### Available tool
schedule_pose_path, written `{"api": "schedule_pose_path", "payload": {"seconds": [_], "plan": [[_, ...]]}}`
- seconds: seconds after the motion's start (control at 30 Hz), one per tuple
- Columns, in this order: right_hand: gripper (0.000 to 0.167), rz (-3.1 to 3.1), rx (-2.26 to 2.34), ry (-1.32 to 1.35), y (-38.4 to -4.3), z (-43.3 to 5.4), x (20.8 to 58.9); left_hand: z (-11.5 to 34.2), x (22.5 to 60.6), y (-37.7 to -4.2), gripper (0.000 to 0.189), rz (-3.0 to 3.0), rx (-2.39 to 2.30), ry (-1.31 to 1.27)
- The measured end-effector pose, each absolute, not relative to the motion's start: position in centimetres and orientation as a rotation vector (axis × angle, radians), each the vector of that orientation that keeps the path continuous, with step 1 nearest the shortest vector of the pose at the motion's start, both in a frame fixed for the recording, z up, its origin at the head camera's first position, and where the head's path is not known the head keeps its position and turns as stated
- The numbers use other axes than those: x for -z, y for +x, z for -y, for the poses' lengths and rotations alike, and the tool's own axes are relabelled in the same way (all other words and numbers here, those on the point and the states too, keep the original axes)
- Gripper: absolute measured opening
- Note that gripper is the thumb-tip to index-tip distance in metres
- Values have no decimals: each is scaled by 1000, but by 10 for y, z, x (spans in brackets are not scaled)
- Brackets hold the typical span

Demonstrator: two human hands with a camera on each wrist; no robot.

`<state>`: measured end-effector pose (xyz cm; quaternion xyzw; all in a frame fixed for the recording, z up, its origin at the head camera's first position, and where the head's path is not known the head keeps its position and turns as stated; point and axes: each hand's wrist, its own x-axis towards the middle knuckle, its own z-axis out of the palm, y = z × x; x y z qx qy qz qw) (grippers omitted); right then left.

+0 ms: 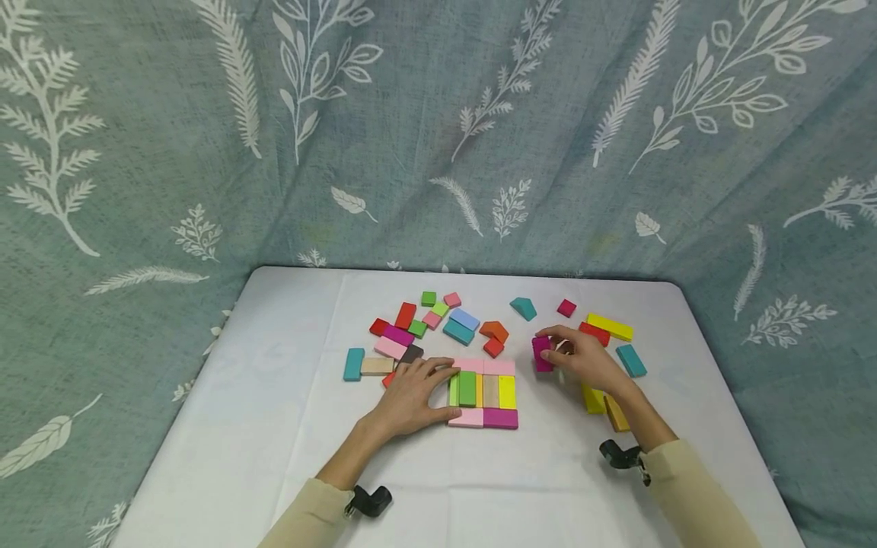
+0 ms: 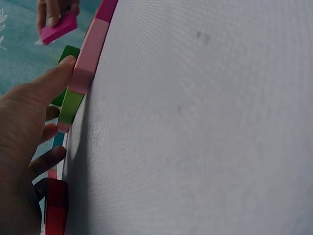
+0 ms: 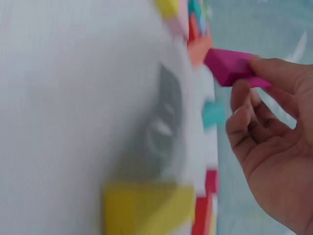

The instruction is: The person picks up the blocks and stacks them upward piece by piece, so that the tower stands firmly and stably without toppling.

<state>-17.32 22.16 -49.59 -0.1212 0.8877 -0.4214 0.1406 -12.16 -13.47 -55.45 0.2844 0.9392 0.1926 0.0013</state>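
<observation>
My right hand [image 1: 582, 358] pinches a magenta block [image 1: 542, 355] between thumb and fingers. In the right wrist view this block [image 3: 230, 68] is held above the table, casting a shadow. Just left of it lies a rectangular block layout: two pink blocks [image 1: 483, 367] along the far side, green, orange, plain wood and yellow [image 1: 507, 393] blocks in the middle, a pink and a magenta block [image 1: 501, 418] on the near side. A green block [image 1: 467, 389] appears raised on top. My left hand [image 1: 411, 399] rests at the layout's left side, fingers spread, thumb touching the near pink block [image 2: 88, 58].
Several loose blocks in red, green, pink, blue and teal [image 1: 458, 331] lie behind the layout and to its left. More lie on the right, including yellow [image 1: 610, 326], red and teal [image 1: 631, 361] ones. The white table [image 1: 219, 441] meets a leaf-patterned cloth [image 1: 411, 152].
</observation>
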Motion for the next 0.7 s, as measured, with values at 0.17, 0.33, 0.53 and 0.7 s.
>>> {"api": "schedule_pose_path", "payload": {"seconds": [0.17,0.33,0.53,0.7], "plan": [[38,-2336,1376,-332,-158,-192,502,134,556,-123,77,-2955,-596,896],[34,-2295,1345,-351,-153,-177,519,134,558,-123,78,-2948,-600,902],[31,-2397,1239,-330,-151,-169,526,135,558,-123,78,-2947,-598,894],[24,-2442,1181,-325,-152,-165,525,135,558,-123,78,-2948,-605,889]]}}
